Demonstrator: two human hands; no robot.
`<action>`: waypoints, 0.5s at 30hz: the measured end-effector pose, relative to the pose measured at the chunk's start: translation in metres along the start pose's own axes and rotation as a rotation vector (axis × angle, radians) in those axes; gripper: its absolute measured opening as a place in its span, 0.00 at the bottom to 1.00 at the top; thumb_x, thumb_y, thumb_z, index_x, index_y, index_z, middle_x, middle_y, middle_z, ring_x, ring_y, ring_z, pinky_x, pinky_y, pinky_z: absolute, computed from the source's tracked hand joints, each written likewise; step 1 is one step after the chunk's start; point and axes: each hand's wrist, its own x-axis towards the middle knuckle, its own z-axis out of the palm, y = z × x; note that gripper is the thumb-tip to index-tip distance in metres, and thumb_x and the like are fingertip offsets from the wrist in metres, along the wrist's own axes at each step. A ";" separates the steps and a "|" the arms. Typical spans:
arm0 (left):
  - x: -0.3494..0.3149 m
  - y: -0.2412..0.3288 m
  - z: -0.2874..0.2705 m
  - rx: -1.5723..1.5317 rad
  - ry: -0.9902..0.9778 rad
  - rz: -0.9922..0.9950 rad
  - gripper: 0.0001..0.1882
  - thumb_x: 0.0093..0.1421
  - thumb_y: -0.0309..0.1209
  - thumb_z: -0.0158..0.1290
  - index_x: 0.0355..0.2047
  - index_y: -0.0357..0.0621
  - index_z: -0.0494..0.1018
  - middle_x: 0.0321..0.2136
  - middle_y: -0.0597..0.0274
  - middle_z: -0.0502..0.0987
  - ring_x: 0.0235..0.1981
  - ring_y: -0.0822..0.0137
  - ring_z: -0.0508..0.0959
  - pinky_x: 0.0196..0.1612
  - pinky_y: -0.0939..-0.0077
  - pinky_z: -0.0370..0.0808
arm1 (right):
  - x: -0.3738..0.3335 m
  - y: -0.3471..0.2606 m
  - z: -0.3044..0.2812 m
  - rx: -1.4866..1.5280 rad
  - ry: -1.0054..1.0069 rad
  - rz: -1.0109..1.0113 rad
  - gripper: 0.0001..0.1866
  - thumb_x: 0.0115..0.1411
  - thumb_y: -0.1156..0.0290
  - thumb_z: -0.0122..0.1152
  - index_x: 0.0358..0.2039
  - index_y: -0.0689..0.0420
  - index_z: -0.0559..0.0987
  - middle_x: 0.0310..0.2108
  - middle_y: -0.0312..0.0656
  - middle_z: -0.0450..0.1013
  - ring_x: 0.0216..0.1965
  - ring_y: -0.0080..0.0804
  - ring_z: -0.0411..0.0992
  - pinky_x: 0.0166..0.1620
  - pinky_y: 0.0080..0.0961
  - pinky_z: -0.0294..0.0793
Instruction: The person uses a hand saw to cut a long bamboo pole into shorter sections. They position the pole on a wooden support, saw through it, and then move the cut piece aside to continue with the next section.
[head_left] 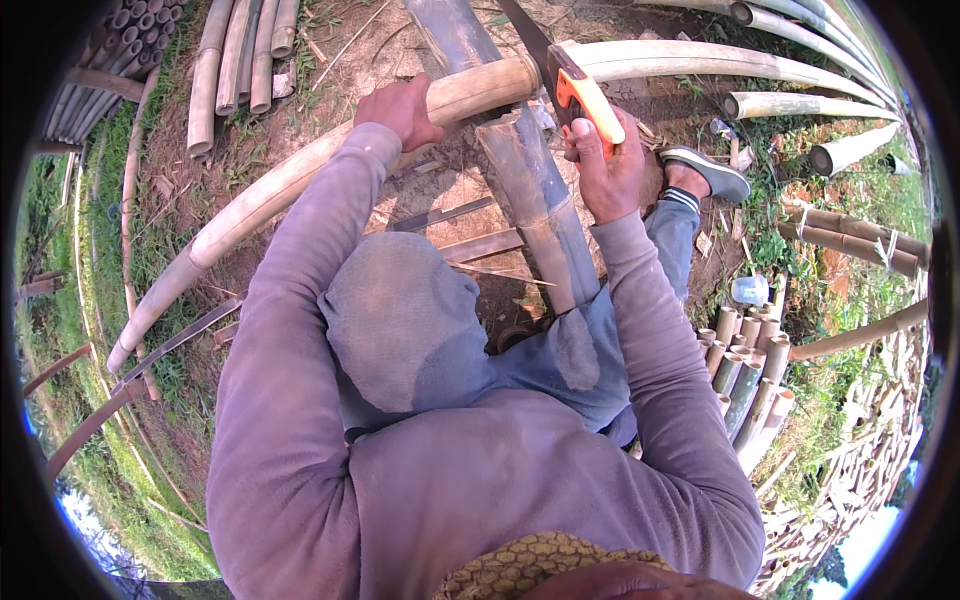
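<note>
Head: left hand (398, 110) clasps bamboo (270, 190); right hand (610, 172) clenches saw (598, 103).

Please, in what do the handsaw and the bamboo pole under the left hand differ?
The handsaw has an orange handle and dark blade; the bamboo pole is pale tan. The handsaw's blade is flat; the bamboo pole is round. The right hand grips the handsaw; the left hand holds the bamboo pole. Both are held bare-handed.

Sunlight falls on an outdoor bamboo-cutting yard of bare earth (355, 72) and grass (105, 290), with pale poles (207, 85) lying left of the left hand (400, 113), short cut lengths (745, 370) grouped rightward of the right hand (610, 170), which grips a handsaw (590, 108).
</note>
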 end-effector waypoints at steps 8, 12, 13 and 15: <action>-0.005 -0.003 -0.005 -0.012 0.023 0.019 0.36 0.47 0.47 0.68 0.56 0.49 0.73 0.44 0.48 0.85 0.47 0.46 0.84 0.52 0.50 0.79 | -0.015 -0.063 -0.016 -0.397 0.055 0.018 0.18 0.69 0.62 0.70 0.47 0.65 0.82 0.30 0.46 0.82 0.34 0.25 0.80 0.39 0.27 0.79; -0.003 -0.005 0.000 -0.030 -0.014 -0.006 0.37 0.47 0.47 0.68 0.57 0.50 0.73 0.44 0.48 0.85 0.48 0.46 0.84 0.52 0.50 0.79 | -0.151 -0.113 -0.093 -0.310 0.074 0.146 0.18 0.72 0.60 0.65 0.48 0.64 0.78 0.24 0.34 0.74 0.22 0.15 0.69 0.26 0.16 0.67; -0.004 -0.005 0.002 -0.021 -0.018 -0.007 0.37 0.47 0.47 0.68 0.57 0.50 0.73 0.44 0.48 0.85 0.48 0.46 0.84 0.52 0.50 0.79 | -0.172 -0.120 -0.101 -0.295 0.095 0.117 0.19 0.73 0.59 0.63 0.48 0.64 0.77 0.22 0.31 0.71 0.18 0.13 0.65 0.22 0.13 0.63; -0.003 -0.007 0.002 0.001 -0.030 -0.012 0.37 0.47 0.47 0.68 0.56 0.50 0.73 0.44 0.48 0.85 0.48 0.45 0.84 0.52 0.50 0.79 | -0.176 -0.100 -0.099 -0.334 0.101 0.064 0.18 0.73 0.59 0.64 0.47 0.64 0.78 0.22 0.31 0.71 0.18 0.13 0.65 0.21 0.14 0.62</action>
